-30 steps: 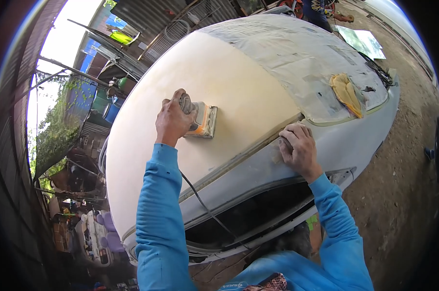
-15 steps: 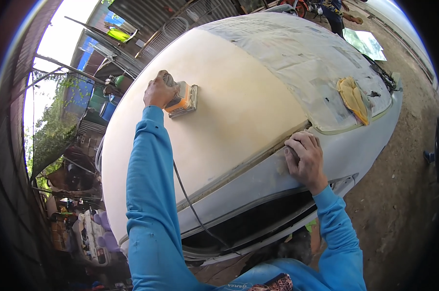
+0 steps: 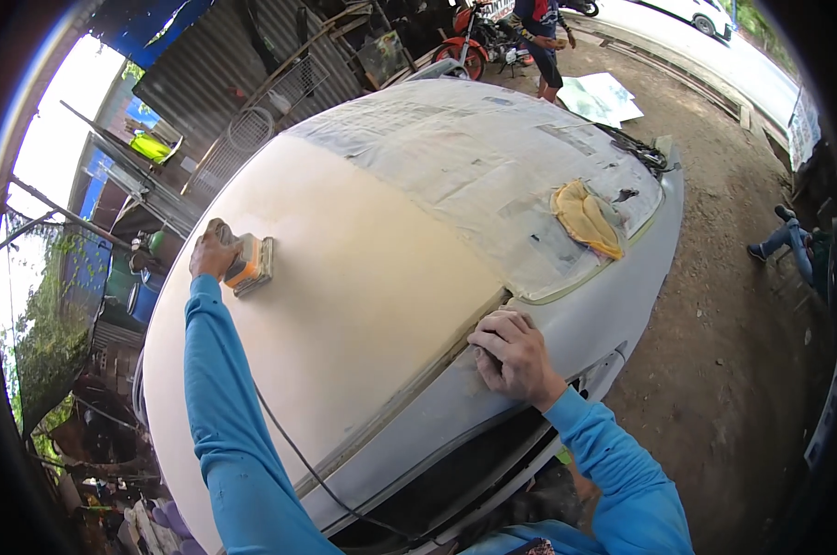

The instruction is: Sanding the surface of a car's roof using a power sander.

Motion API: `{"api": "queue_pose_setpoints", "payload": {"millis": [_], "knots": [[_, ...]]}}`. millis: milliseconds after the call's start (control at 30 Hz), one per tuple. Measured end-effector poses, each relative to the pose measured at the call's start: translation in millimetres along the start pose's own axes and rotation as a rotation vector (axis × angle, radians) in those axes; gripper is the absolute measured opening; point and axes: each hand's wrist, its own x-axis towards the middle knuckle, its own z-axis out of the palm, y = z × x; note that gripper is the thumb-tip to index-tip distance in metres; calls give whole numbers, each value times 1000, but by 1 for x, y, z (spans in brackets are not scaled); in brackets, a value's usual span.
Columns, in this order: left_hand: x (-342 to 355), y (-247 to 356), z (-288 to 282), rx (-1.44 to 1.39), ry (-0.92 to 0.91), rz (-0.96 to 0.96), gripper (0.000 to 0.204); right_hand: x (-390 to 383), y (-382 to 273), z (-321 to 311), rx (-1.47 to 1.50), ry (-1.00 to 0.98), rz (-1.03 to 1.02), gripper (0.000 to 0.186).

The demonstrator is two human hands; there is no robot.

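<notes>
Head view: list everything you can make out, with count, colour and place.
car: one, pale grey with cream roof, centre
covering: patched, whitish, far part of car
padded cloth item: one, yellow, on covering
sander: one, orange and grey, on roof
cord: one, dark, across near roof edge
motorcycle: at least one, orange-red, top
vehicle: one, white, top right
sheets: count unclear, pale, ground upper right
standing person: one, dark clothing, top
other person: one, blue trousers, right edge
corrugated panel: one, grey, upper left
drum: one, blue, left
sleeves: two, blue, bottom
left hand: one, bare, gripping sander
right hand: one, dusty, on car's side
</notes>
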Motion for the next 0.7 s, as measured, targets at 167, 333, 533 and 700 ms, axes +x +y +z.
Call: {"api": "queue_pose_setpoints", "payload": {"millis": [167, 333, 533, 700], "knots": [[-30, -14, -7, -234, -76, 131, 67, 0, -4, -2, -11, 4, 5, 20], [-93, -17, -23, -267, -23, 212, 58, -3, -5, 0, 2, 38, -1, 18], [-198, -18, -57, -214, 3, 239, 51, -5, -9, 7, -3, 16, 14, 15], [-248, -9, -73, -214, -21, 247, 51, -2, -9, 9, -24, 20, 29, 15]]}}
